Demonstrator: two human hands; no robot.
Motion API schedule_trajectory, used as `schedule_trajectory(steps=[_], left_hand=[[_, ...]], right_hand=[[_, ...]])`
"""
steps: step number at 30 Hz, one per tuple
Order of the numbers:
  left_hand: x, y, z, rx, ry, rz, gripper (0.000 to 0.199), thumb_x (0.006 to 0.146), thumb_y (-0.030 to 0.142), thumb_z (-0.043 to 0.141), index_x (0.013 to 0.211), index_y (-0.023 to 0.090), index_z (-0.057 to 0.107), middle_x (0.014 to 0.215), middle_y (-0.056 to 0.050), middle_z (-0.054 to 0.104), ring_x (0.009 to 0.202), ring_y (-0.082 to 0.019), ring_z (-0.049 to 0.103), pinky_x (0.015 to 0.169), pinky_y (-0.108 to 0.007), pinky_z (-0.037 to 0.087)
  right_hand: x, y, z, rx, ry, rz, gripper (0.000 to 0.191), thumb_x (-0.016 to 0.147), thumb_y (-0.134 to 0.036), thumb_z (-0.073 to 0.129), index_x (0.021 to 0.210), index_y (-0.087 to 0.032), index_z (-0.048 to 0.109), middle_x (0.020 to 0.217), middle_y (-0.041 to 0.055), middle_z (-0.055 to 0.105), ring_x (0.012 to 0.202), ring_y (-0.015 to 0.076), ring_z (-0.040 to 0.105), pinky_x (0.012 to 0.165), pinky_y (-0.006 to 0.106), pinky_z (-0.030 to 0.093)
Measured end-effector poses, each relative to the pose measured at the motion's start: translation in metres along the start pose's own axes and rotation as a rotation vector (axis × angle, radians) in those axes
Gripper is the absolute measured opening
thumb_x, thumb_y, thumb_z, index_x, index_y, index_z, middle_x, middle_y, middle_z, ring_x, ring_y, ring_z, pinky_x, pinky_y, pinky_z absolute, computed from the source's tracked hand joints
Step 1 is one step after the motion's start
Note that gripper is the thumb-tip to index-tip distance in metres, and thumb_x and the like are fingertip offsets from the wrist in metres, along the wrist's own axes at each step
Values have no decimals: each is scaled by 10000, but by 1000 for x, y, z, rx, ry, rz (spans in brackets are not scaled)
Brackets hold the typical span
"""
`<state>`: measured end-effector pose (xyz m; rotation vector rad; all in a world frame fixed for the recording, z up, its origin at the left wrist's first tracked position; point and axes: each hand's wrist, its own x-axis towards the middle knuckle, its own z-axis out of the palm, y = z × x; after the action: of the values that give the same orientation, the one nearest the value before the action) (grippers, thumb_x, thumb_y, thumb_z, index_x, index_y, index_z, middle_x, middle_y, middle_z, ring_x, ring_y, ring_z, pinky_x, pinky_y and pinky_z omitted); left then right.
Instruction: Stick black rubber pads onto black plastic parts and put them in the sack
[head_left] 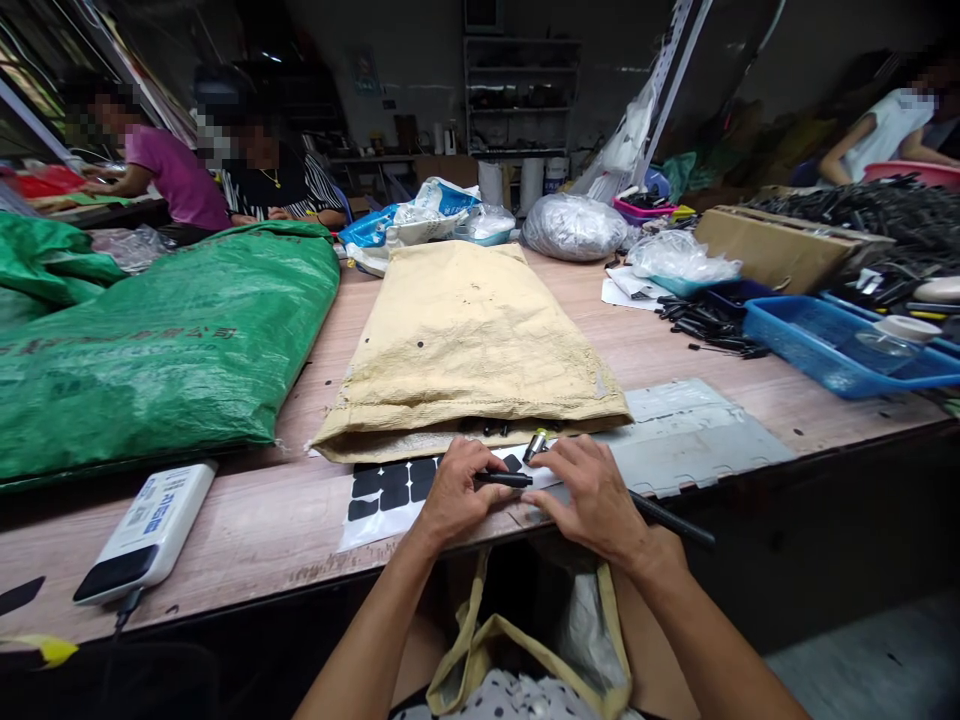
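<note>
My left hand [459, 492] pinches a slim black pen-like piece [504, 479] between thumb and fingers, its tip pointing right. Facing it, my right hand [589, 495] has its thumb and index finger apart near that tip. A thick black rod [675, 520] runs out from beneath my right palm, past the table edge; its grip is partly hidden. By my right index finger is a small silver metal piece [535, 446]; whether it joins the rod, I cannot tell. Under my hands lies a white sheet of black stickers [396, 485]. Dark small parts show in the mouth of a tan sack [472, 340].
A green sack [165, 350] and a white power bank [150, 530] with a cable are on the left. To the right stand a blue tray [817, 345] and piles of black parts [712, 325]. An open tan bag [480, 650] rests on my lap. Other people sit farther back.
</note>
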<state>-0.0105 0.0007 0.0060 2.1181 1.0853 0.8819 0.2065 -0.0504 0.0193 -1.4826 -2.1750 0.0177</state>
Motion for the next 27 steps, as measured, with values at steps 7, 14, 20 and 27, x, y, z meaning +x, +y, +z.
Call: schedule_trajectory(steps=[7, 14, 20, 27], left_hand=[[1, 0, 5, 106, 4, -51, 170, 704, 146, 787, 850, 221, 745, 832, -26, 661, 920, -239, 526, 836, -368, 416], [1, -2, 5, 110, 9, -41, 149, 717, 168, 774, 849, 212, 723, 817, -21, 660, 890, -227, 524, 816, -351, 414], [1, -1, 6, 91, 22, -49, 128, 714, 148, 745, 819, 211, 711, 801, -16, 658, 878, -217, 520, 805, -341, 416], [2, -1, 6, 88, 34, -52, 92, 725, 160, 735, 729, 206, 656, 756, -12, 632, 839, -210, 507, 772, -337, 409]], right_hand=[[-17, 32, 4, -147, 6, 167, 143, 930, -331, 618, 1039, -241, 635, 970, 45, 631, 938, 221, 543, 790, 339, 361], [-16, 19, 9, 16, 131, 166, 167, 1017, -262, 423, 1015, -219, 585, 958, 53, 623, 877, 189, 586, 765, 310, 432], [-17, -4, 4, 249, 203, 107, 240, 1020, -250, 419, 1180, -227, 597, 1037, 79, 660, 951, 198, 642, 836, 322, 513], [-24, -27, 5, 174, 138, 68, 455, 1012, -165, 378, 1422, -288, 530, 921, 50, 620, 793, 162, 626, 762, 281, 520]])
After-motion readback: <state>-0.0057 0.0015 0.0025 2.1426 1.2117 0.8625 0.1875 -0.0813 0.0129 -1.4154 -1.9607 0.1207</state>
